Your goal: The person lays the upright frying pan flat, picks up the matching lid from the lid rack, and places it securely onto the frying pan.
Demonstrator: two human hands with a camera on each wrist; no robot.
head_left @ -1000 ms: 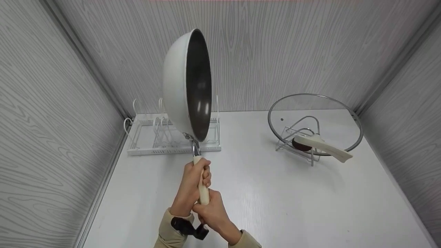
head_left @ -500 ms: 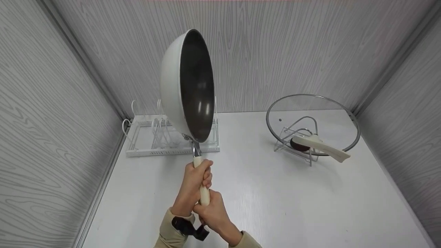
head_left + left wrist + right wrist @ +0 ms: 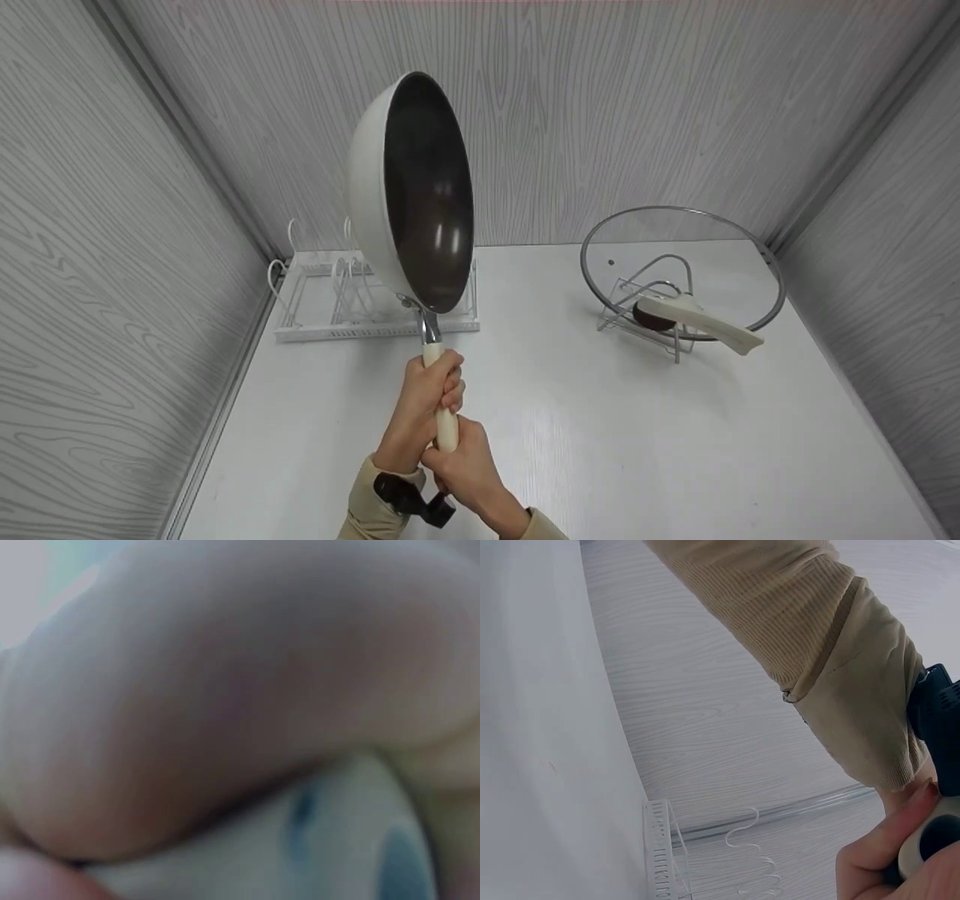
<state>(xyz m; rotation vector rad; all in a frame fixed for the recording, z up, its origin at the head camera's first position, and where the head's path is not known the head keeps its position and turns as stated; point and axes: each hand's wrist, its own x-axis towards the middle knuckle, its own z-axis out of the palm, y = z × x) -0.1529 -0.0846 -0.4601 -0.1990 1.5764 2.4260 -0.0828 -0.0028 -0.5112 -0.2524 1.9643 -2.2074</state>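
A deep frying pan (image 3: 429, 195), white outside and dark inside, is held up on its edge, its inside facing right. My left hand (image 3: 424, 394) grips the upper part of its cream handle (image 3: 447, 431), just below the metal neck. Lower down, my right hand (image 3: 466, 461) wraps around the handle's end, thumb across it. The left wrist view is mostly blurred skin, with a pale strip of the handle (image 3: 345, 840) below. In the right wrist view, the handle's hollow end (image 3: 911, 855) shows between the right fingers, near the other arm's tan sleeve (image 3: 862, 697).
Behind the pan stands a white wire rack (image 3: 307, 331) with upright loops, partly hidden by it. At right, a glass lid (image 3: 589, 277) with a cream handle (image 3: 705, 321) leans in a small wire stand (image 3: 637, 334). Grey wood-grain walls (image 3: 600, 112) enclose the white table (image 3: 600, 450).
The pan has turned slightly so more of its dark inside shows, and its top has come down a little. Both hands keep their grip on the handle; the lid and rack stay put.
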